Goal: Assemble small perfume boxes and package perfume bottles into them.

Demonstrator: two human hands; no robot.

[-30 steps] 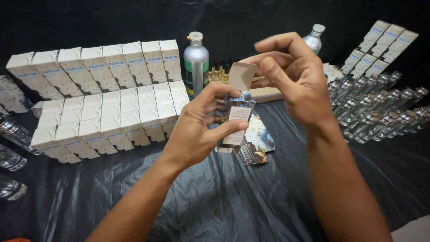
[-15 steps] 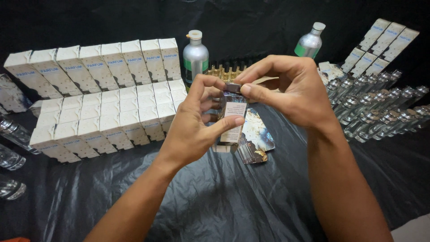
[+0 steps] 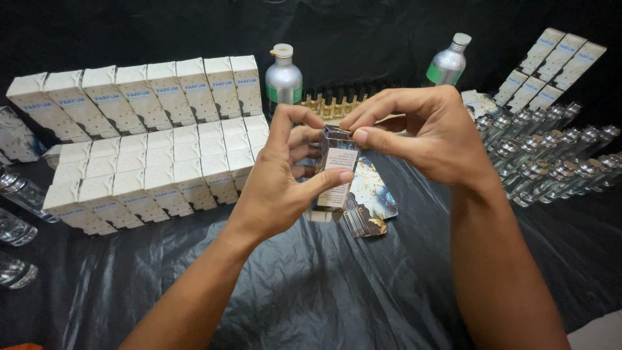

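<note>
My left hand (image 3: 282,181) grips a small upright carton (image 3: 335,170) with a pale label, thumb across its front. My right hand (image 3: 424,133) is at the carton's top, thumb and fingers pressing on the closing flap. Both hands hover above a black plastic sheet (image 3: 311,285). Flat printed carton blanks (image 3: 369,194) lie on the sheet right behind the held carton.
Rows of white finished cartons (image 3: 149,149) stand at the left. Two silver metal bottles (image 3: 283,81) (image 3: 447,63) stand at the back, with small amber vials (image 3: 330,102) between them. Several clear glass bottles (image 3: 551,162) lie at the right, more cartons (image 3: 557,61) beyond, glass bottles (image 3: 16,214) at far left.
My right hand has folded the carton's open top flap down and now presses it closed. The left hand has kept hold of the carton.
</note>
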